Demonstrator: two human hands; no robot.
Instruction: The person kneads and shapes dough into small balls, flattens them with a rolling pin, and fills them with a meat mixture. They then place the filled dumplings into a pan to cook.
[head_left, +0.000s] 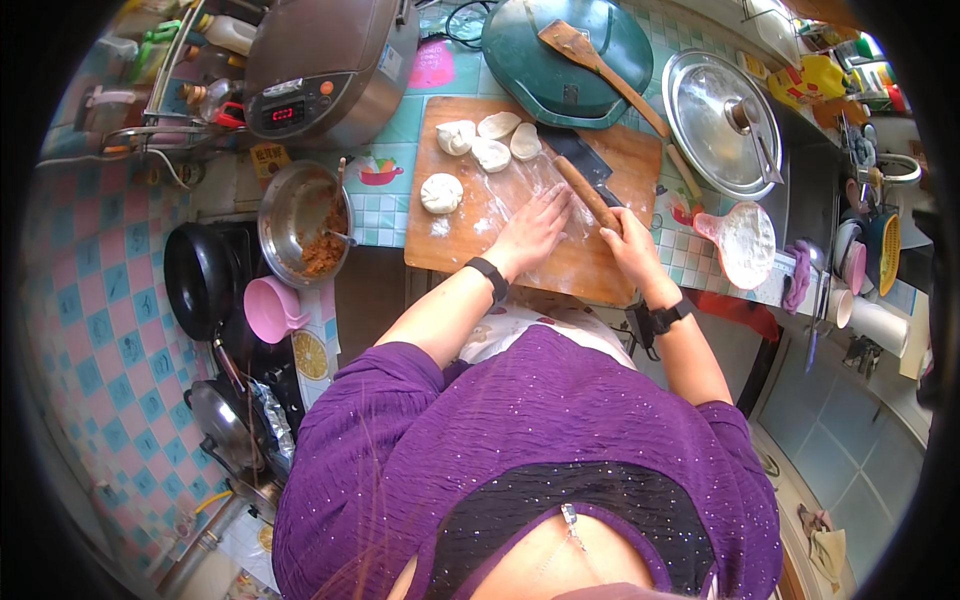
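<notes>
My left hand (534, 227) lies palm down on the floured wooden board (457, 247), fingers stretched forward. Whatever may be under its palm is hidden. In my right hand (630, 244) is the near end of a wooden rolling pin (576, 182), which slants away across the board beside my left fingertips. Beyond the pin rests a dark-bladed cleaver (581, 157), partly covered by it. At the board's far left sit a pleated bun (442, 193), a dough lump (455, 138) and several flattened dough pieces (491, 154).
Left of the board, a steel bowl (281, 217) holds reddish-brown filling (322, 251). A brown cooker (322, 75) and a green lidded appliance (562, 67) with a wooden spatula (600, 71) stand behind. To the right are a steel lid (701, 112) and a scoop of flour (746, 244).
</notes>
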